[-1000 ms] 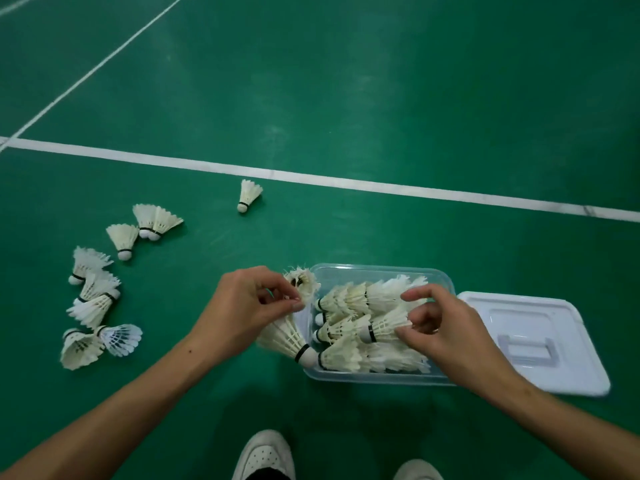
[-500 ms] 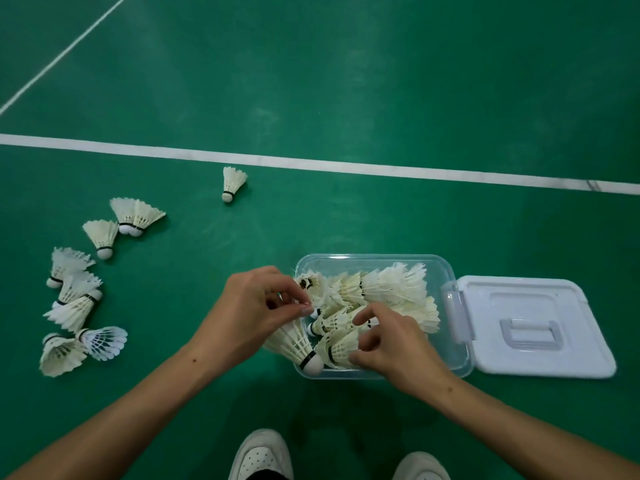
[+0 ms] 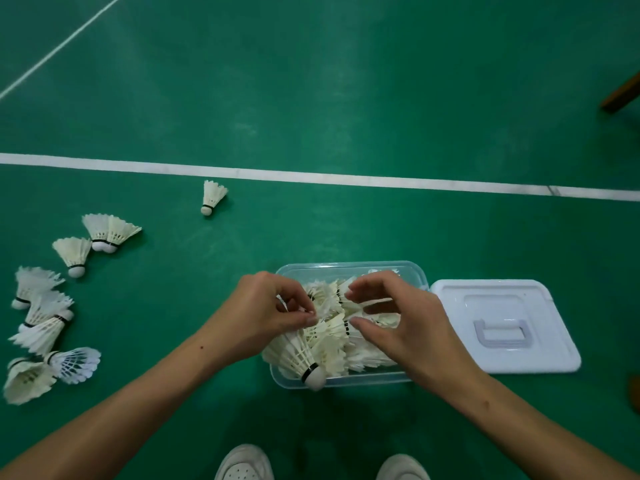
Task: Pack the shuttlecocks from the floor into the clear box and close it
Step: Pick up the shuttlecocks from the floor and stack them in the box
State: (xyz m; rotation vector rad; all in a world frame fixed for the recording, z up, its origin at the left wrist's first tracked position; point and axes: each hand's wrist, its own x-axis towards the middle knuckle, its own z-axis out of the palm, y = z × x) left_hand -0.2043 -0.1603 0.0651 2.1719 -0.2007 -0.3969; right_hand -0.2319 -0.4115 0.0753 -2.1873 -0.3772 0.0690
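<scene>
Clear box [image 3: 349,268] on the floor [image 3: 311,98], part-filled. One shuttlecock [image 3: 298,355], pinched by the left hand [image 3: 266,313], overhangs the near rim, cork toward 5 o'clock. Right hand [image 3: 401,320], fingers spread, now hovers above the pile instead of pressing it. Loose shuttlecocks [image 3: 45,306] lie at 9 o'clock, left hand nearer; lid [image 3: 502,323] at 3 o'clock.

Both hands, left hand [image 3: 266,311] and right hand [image 3: 405,323], arrange shuttlecocks [image 3: 332,337] inside the clear box [image 3: 349,266]
</scene>
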